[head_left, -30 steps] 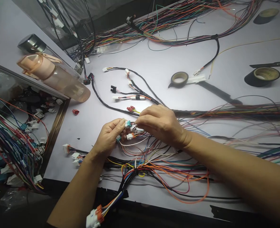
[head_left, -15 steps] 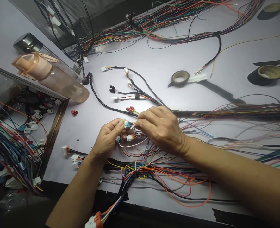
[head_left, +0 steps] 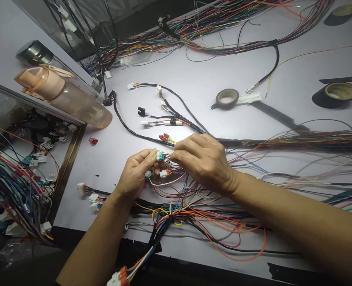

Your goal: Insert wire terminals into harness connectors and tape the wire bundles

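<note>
Between thumb and fingers, my left hand pinches a white-and-teal wire connector. Thin wires run from that connector to my right hand, whose fingers are closed on them just to its right. A second teal connector hangs under the left fingers, with a white wire trailing from it. Beside it is a white-and-orange connector. Red connectors on yellow wires lie just beyond my hands. The right fingertips are partly hidden behind the hand.
A peach water bottle lies at the left near a loose red connector. Black tape rolls and a knife are at the right. Wire bundles cross the back; a bin of connectors sits at the left.
Almost nothing differs. Both hands stay at the teal connector, and the whole view has shifted very slightly.
</note>
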Action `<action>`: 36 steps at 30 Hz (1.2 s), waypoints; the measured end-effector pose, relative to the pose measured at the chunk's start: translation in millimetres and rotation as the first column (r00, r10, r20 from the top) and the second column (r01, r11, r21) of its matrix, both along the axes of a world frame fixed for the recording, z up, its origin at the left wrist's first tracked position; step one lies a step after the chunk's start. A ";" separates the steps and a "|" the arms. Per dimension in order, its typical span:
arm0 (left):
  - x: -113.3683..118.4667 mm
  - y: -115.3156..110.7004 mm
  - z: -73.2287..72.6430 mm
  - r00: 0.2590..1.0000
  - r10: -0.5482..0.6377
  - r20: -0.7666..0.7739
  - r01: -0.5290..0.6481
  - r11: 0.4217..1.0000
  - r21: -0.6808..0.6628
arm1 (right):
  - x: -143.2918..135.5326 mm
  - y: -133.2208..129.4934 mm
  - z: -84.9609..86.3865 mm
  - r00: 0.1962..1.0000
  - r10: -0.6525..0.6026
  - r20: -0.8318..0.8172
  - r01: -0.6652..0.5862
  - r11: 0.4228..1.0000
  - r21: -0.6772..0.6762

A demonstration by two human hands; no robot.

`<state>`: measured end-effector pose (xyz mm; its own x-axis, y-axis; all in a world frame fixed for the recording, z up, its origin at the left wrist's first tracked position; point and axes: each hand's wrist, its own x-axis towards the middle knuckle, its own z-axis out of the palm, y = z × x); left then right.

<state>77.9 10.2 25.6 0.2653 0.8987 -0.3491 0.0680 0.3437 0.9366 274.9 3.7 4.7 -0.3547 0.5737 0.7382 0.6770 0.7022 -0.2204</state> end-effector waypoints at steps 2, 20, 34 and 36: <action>-0.1 -0.1 0.1 1.000 0.003 0.008 -0.003 1.000 -0.005 | 0.5 0.4 0.0 1.000 0.003 -0.010 -0.004 1.000 -0.001; 0.1 -0.3 -0.7 1.000 0.024 0.006 -0.024 1.000 0.013 | 3.2 0.8 -0.2 0.999 0.026 -0.033 -0.026 0.999 0.022; 0.0 0.8 -1.4 1.000 0.015 0.016 -0.016 1.000 0.018 | 4.0 4.1 -4.9 0.991 0.001 -0.136 -0.014 0.996 -0.094; 0.2 1.0 -1.0 1.000 0.020 0.021 -0.020 1.000 0.015 | 4.4 5.1 -4.8 0.991 0.009 -0.137 -0.024 0.993 -0.113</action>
